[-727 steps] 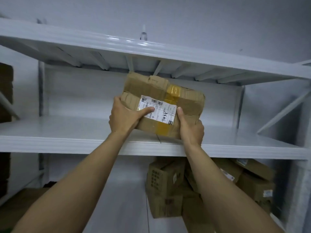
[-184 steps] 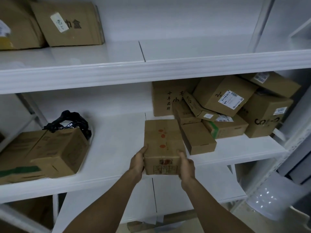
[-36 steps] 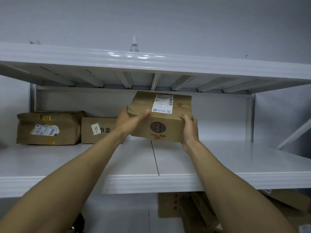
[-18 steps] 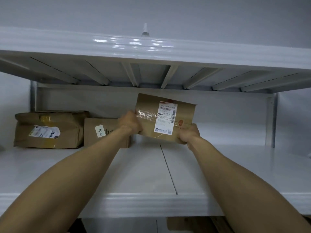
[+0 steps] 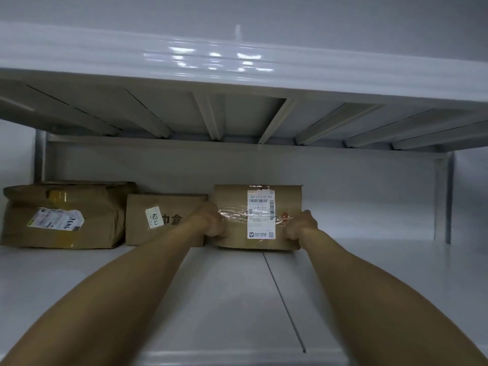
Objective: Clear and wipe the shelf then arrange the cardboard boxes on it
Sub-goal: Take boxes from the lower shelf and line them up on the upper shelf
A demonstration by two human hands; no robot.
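Observation:
A brown cardboard box with a white shipping label and clear tape stands at the back of the white shelf. My left hand grips its left side and my right hand grips its right side, fingers curled on the front face. The box sits next to a lower cardboard box with black characters, which my left forearm partly hides. Further left lies a crumpled cardboard parcel with a white label.
The underside of the upper shelf with its metal ribs hangs close above the boxes. A grey upright post stands at the back right. The shelf surface right of the held box holds nothing.
Both hands pushed the labelled box away from me and down, from tilted in the air to standing on the shelf at the back, beside the box with characters.

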